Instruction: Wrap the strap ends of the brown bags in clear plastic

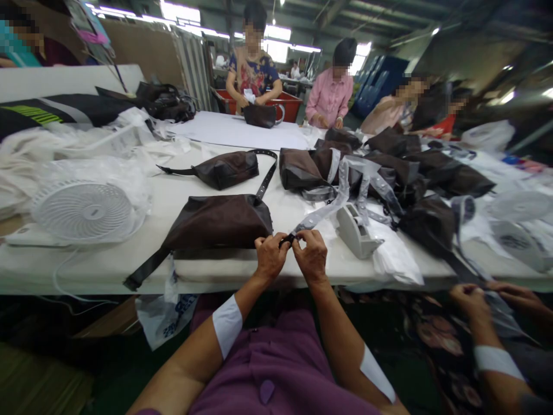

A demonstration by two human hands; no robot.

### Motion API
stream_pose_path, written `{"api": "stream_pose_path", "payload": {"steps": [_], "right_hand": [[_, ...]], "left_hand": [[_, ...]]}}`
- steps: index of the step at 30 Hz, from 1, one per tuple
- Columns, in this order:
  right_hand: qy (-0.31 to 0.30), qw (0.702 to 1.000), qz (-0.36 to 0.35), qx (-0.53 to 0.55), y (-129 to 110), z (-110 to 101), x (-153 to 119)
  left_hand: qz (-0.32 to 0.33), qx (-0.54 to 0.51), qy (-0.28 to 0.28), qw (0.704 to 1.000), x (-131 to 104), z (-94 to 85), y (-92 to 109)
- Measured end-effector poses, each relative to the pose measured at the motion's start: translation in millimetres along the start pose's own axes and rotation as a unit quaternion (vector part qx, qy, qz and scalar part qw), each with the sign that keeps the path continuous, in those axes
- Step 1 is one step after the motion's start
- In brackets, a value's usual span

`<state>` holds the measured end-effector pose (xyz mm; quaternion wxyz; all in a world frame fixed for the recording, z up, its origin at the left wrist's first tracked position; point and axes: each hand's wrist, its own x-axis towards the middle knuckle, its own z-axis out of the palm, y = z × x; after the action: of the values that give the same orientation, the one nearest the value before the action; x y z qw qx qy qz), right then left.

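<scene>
Close together at the table's front edge, my left hand (271,253) and my right hand (311,255) pinch a short dark strap end (288,238) between thumbs and fingers. From it a strap in clear plastic wrap (322,214) runs up and right towards the piled bags. Just left of my hands lies a dark brown bag (220,223), its own black strap reaching to the front left. A smaller dark bag (228,169) rests behind it, with a punched black strap curving round its right side. The fingers partly hide the strap end.
A grey tape dispenser (358,230) stands right of my hands, before a heap of brown bags (389,161). A white fan (88,210) in plastic lies at left. Another person's hands (475,301) work at right; several people stand across the white table (142,265).
</scene>
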<state>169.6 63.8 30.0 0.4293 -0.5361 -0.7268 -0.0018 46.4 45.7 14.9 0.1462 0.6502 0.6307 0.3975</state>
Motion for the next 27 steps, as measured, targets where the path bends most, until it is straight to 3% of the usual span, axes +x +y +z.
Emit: {"api": "stream_pose_path", "payload": {"steps": [7, 14, 20, 24, 27], "right_hand": [[-0.014, 1.000, -0.006, -0.023, 4, 5, -1], [-0.063, 0.998, -0.007, -0.006, 2, 3, -3], [-0.060, 0.998, 0.008, -0.005, -16, 8, -10], [-0.081, 0.994, -0.004, 0.070, -26, 11, -19], [-0.065, 0.987, 0.034, 0.143, -29, 6, -24]], "left_hand": [[0.030, -0.015, -0.080, 0.996, -2, -6.5, -3], [0.004, -0.019, -0.097, 0.995, 2, -8.7, -1], [0.002, -0.006, -0.085, 0.996, 0, -21.6, 12], [-0.010, -0.016, -0.111, 0.994, -1, -37.1, 10], [0.011, -0.041, -0.131, 0.990, -5, -43.0, 2]]}}
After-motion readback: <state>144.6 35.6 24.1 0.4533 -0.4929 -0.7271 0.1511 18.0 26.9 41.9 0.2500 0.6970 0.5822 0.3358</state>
